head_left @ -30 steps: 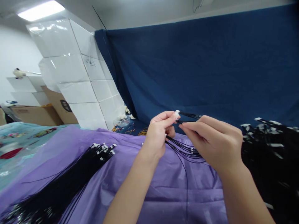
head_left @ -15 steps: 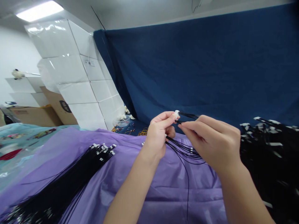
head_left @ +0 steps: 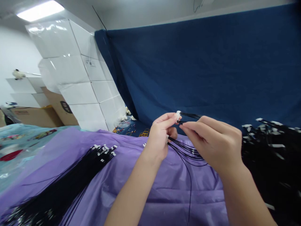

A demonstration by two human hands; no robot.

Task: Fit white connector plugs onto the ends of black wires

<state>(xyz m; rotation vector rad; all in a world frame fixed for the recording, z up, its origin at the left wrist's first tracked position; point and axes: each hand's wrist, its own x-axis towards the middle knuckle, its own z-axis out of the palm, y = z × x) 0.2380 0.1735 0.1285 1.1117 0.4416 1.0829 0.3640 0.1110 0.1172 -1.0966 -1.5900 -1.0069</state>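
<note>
A small white connector (head_left: pixel 178 115) is pinched between the thumb and forefinger of my left hand (head_left: pixel 160 135). Black wires (head_left: pixel 191 115) run from it to the right, behind my right hand (head_left: pixel 215 142). The fingertips of my right hand pinch a thin black wire (head_left: pixel 180 122) just beside the connector. Lower down, a bunch of black wires (head_left: pixel 183 149) with a white end comes out from under my left hand's curled fingers and curves toward the right. One loose wire (head_left: pixel 190 188) hangs down over the purple sheet (head_left: pixel 174 182).
On the left lies a thick bundle of black wires (head_left: pixel 68 179) with white ends. More black cables (head_left: pixel 270 157) are piled at the right. Behind are a blue cloth (head_left: pixel 199 62), white boxes (head_left: pixel 82 91), a clear bowl (head_left: pixel 123 121) and yellow bands (head_left: pixel 144 133).
Both hands hold nearly the same pose. The hanging loose wire has swung slightly to the right.
</note>
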